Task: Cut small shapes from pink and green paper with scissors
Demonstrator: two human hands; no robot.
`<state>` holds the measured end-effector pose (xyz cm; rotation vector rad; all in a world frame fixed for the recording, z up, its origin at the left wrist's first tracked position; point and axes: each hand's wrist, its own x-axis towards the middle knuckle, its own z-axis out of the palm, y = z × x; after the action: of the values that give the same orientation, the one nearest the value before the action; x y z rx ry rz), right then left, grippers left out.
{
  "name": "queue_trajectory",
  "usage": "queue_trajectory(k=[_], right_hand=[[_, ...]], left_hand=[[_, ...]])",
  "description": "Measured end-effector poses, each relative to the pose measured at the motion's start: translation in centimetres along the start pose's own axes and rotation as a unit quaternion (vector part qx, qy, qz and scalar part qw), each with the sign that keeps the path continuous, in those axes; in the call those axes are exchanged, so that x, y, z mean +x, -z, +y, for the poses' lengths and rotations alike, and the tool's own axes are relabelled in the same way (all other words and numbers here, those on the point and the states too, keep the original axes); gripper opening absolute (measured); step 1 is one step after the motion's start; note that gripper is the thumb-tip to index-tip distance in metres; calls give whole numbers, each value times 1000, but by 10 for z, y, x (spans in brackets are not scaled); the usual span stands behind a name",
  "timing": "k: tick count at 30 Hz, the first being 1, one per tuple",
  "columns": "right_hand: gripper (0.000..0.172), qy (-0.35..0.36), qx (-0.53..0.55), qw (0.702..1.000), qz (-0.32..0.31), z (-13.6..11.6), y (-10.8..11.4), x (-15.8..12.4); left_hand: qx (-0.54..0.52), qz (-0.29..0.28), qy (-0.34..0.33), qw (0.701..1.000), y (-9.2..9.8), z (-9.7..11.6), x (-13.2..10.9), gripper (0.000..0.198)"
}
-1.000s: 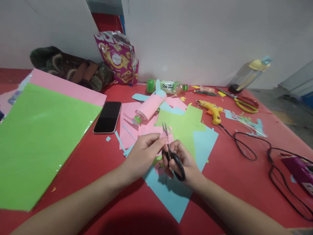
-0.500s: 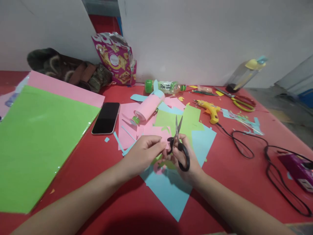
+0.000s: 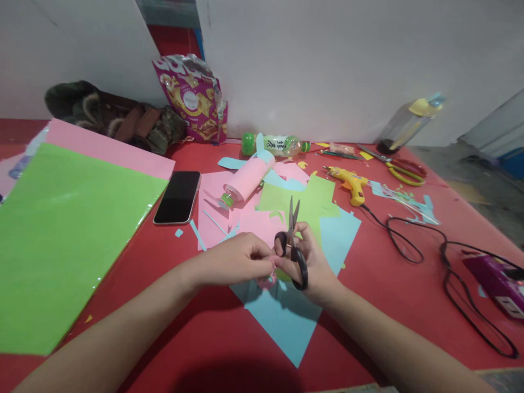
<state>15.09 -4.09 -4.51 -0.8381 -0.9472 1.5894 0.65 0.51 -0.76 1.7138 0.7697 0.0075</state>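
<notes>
My left hand [image 3: 237, 259] is closed in a pinch, its thumb and index fingertips meeting my right fingers over the paper pile. A small pink paper piece [image 3: 273, 263] shows between the fingertips, mostly hidden. My right hand [image 3: 317, 270] has black-handled scissors [image 3: 302, 266] hooked on its fingers, the blades slightly apart and pointing away from me. Its thumb and finger also touch the pink piece. Just beneath lies a curled pink paper scrap [image 3: 267, 282] on light blue paper [image 3: 286, 322]. Beyond is a pink paper-wrapped bottle [image 3: 249, 177] with blue fins.
A phone [image 3: 178, 197] and green paper sheets in a clear sleeve [image 3: 85, 229] lie left. A yellow glue gun [image 3: 350, 183] with a black cord, red-and-yellow-handled scissors [image 3: 405, 170] and a purple power strip [image 3: 495, 284] are right. A snack bag [image 3: 192, 101] stands behind.
Both hands have come together lower, bringing the small pink piece down from above the pink sheet. The scissors have shifted slightly left and turned more upright in my right hand.
</notes>
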Motion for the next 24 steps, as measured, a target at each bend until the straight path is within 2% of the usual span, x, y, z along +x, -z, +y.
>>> queue_trajectory(k=[7,12,17,20,22,24], right_hand=[[44,4,0,1000,11,0,0,1],[43,43,-29,993,110,2,2,4],[40,87,-63,975,193,3,4,6],[37,103,-83,969,208,3,4,6],[37,110,-92,968,205,2,4,6],[38,121,-96,968,199,2,3,5]], left_hand=[[27,-2,-20,999,2,-1,2,31],[16,86,2,996,1,-4,6,24],[-8,94,11,995,-4,-8,11,20],[-36,138,24,989,-12,-10,15,16],[-85,133,12,987,-19,-10,17,20],[-101,160,-12,982,-25,-11,19,24]])
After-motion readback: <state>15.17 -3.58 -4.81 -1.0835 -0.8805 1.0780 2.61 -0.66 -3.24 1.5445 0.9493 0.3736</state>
